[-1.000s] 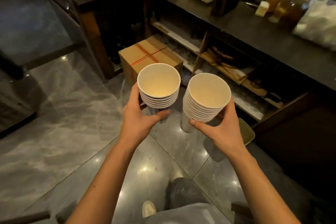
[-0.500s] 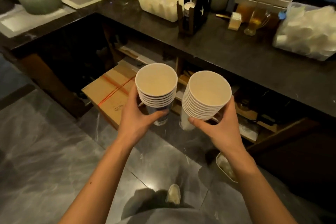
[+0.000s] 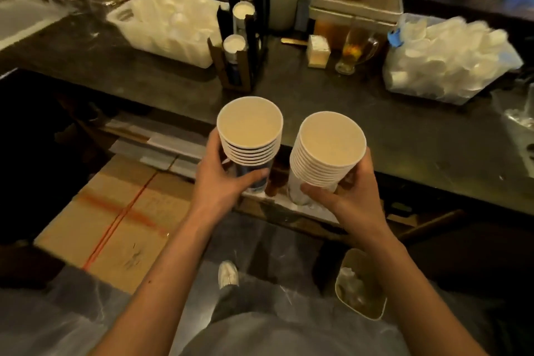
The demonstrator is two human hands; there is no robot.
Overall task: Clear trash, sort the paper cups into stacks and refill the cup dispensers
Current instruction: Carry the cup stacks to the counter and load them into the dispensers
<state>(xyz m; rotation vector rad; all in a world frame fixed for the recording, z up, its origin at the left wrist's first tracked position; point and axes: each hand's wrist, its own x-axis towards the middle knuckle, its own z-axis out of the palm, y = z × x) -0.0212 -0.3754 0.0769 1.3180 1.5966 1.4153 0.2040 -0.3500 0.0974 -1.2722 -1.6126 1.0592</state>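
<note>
Left hand (image 3: 222,185) wrapped around a short stack of paper cups (image 3: 250,136), mouths up, about seven rims showing. Right hand (image 3: 351,199) grips a taller stack (image 3: 329,147), roughly a dozen rims. Stacks side by side, not touching, held over the near edge of a dark counter (image 3: 404,130). On the counter straight ahead: black three-tube cup dispenser (image 3: 245,23), each tube with cups in it. White basket of lids (image 3: 170,26) to its left, bagged lids (image 3: 445,58) on the right, glass mug (image 3: 357,49) between. Cardboard box (image 3: 115,222) on the floor lower left, small bin (image 3: 361,283) lower right.
</note>
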